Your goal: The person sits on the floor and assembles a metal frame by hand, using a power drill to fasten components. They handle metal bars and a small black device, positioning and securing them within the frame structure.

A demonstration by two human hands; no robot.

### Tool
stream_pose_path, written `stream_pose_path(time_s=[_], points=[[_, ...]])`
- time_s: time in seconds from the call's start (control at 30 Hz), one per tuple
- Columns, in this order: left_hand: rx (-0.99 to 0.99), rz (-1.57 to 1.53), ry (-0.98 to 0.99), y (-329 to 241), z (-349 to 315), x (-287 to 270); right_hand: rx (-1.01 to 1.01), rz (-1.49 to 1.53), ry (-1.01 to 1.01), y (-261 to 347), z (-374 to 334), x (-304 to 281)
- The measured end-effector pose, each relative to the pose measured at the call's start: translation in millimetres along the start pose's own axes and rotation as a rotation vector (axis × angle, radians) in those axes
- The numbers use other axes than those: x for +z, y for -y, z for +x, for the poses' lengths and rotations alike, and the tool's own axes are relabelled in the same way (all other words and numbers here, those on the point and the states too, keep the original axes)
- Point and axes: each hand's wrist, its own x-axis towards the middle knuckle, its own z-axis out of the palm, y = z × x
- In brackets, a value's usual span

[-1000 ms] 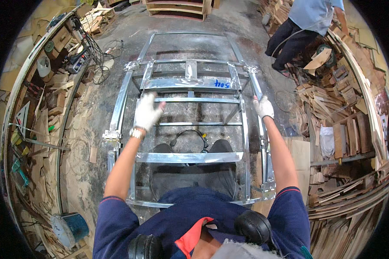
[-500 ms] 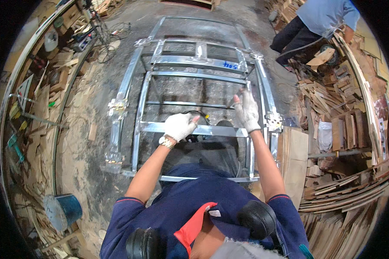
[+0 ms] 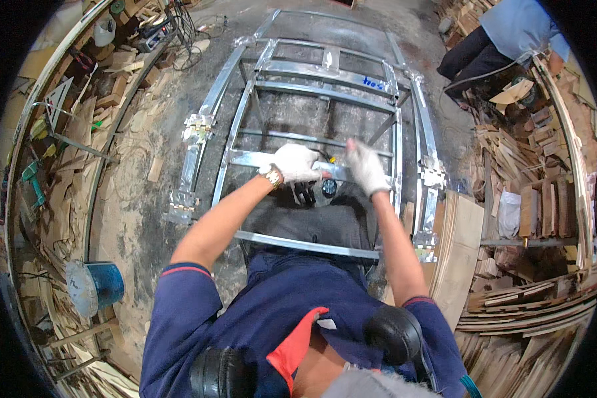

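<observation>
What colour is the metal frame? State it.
The metal frame is silver-grey, seen best in the head view.

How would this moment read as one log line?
left hand: over metal crossbar | right hand: near it | blue bucket: lower left

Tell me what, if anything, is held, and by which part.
The left hand covers part of a crossbar on the metal frame; any grip is unclear. The blurred right hand shows no clear hold.
</observation>
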Motion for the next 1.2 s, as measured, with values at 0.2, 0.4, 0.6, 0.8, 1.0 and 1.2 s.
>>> stream_pose_path(time_s=[0.2,0.4,0.6,0.8,1.0,1.2], points=[[-0.224,-0.074,-0.123,-15.0,6.0,2.5,-0.179,-0.018,-0.058,15.5,138.8,-24.3],[-0.351,-0.094,-0.388,-9.5,6.2,18.9,-0.281,-0.321,0.028,42.1,290.9,-3.1],[-0.444,-0.183,-0.436,-0.1,14.0,25.0,-0.366,-0.42,0.282,44.3,429.8,40.0],[-0.6,-0.228,-0.389,-2.0,14.6,21.7,-0.257,-0.551,0.422,11.4,490.6,116.9],[-0.555,-0.202,-0.585,0.8,13.8,24.5,-0.054,-0.408,0.618,-32.0,515.7,171.4],[-0.547,-0.183,-0.59,2.5,13.0,26.7,-0.111,-0.513,0.504,-46.4,502.6,183.9]])
